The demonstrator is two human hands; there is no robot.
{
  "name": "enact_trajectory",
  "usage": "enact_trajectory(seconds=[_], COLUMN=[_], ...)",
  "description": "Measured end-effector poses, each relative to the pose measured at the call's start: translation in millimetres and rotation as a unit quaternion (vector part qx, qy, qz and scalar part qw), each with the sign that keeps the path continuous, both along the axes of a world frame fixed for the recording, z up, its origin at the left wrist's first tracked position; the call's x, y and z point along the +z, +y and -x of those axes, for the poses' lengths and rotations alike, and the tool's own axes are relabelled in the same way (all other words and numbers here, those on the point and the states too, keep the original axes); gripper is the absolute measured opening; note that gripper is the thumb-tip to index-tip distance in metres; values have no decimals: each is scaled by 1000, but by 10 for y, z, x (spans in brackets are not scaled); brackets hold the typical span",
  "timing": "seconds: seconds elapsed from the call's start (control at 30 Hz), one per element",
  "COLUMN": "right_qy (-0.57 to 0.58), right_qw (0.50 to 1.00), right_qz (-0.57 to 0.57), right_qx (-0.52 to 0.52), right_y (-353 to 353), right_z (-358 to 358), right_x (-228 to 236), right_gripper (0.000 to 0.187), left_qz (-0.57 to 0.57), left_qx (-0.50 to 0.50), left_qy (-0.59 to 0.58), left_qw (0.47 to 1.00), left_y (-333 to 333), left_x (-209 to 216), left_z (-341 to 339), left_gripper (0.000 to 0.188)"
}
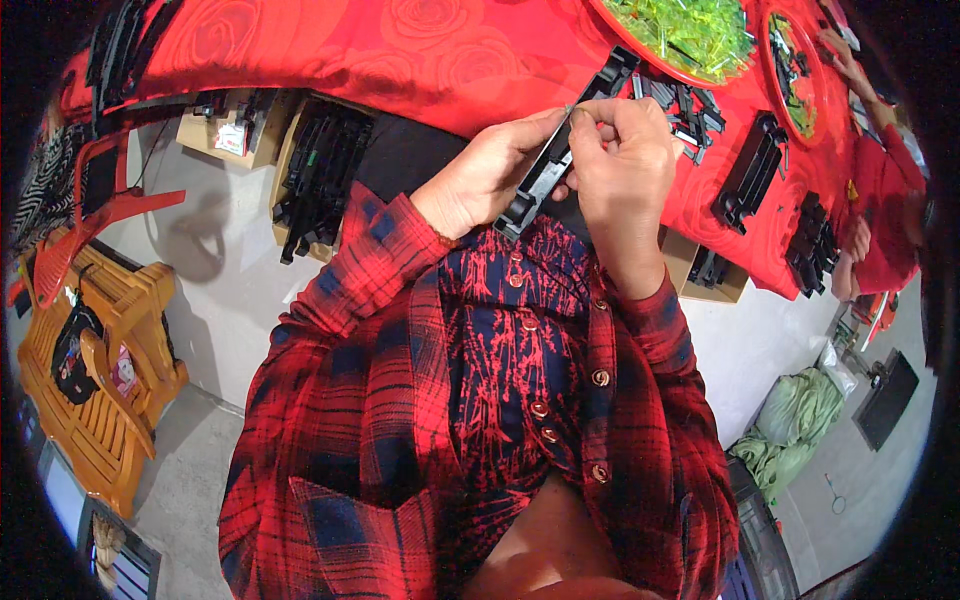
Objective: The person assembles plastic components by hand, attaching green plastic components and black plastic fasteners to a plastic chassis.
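A long black plastic part (524,204), narrow and trough-shaped, lies slanted between my hands at the table's near edge. My left hand (492,165) grips it from the left side, thumb along its edge. Over its middle, my right hand (628,160) has thumb and index finger pinched together; whatever is between those fingertips is too small to make out. Just right of the part's far end, a pile of small black pieces (690,112) rests on the red tablecloth (440,45). Behind it stands a red-rimmed tray (655,70) of greenish-yellow clear small pieces.
More long black parts (752,172) lie to the right, and others fill a cardboard box (285,180) below the table at left. A second red tray (803,115) is at the far right, beside another person's hand (848,68). A wooden chair (105,375) stands at left.
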State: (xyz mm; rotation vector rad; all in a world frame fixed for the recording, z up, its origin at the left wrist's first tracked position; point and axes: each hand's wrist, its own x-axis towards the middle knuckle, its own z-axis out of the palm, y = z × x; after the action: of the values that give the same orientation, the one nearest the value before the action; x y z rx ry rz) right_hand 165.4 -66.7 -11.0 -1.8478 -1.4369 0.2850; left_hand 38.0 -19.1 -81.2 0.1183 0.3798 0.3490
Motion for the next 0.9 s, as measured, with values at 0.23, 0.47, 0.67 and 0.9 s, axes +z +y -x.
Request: enact_trajectory(seconds=[0.23, 0.47, 0.67, 0.9], right_qy=[-92, -140, -111, -70], right_qw=[995, 990, 994, 997], right_qz=[-21, -20, -20, -5], right_qx=[3, 1, -5, -17], right_y=[-29, -67, -104, -118], right_z=[23, -3, -20, 1], right_x=[22, -26, -55, -67], right_gripper=[4, 6, 5, 2], left_qz=[-129, -157, -292, -331], left_qx=[50, 31, 76, 59], left_qy=[84, 97, 133, 139], left_qw=[987, 982, 944, 931], left_y=[-78, -101, -116, -93], left_x=[128, 181, 213, 206], left_z=[-77, -21, -82, -34], left_gripper=[35, 36, 51, 52])
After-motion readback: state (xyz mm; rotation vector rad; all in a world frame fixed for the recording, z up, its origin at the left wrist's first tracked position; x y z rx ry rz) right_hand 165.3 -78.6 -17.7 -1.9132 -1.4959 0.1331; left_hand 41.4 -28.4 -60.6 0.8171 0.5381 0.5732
